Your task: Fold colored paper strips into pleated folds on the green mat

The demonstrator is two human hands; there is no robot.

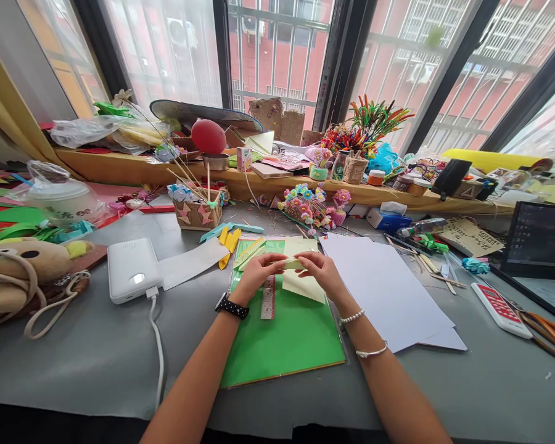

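My left hand [258,271] and my right hand [321,272] meet over a green sheet [282,339] on the grey table. Both pinch a small pale yellow-green paper strip [290,263] between their fingertips. Under the hands lie a pale yellow paper sheet [305,285] and a metal ruler [269,297], which stands lengthwise on the green sheet. A black watch sits on my left wrist, and bead bracelets are on my right wrist.
A white power bank [132,269] with a cable lies at the left, beside a plush toy [25,271]. White paper sheets [388,290] spread to the right. A tablet [539,240], a calculator [499,308] and scissors [548,333] sit far right. Paper flowers [305,206] and craft clutter fill the windowsill.
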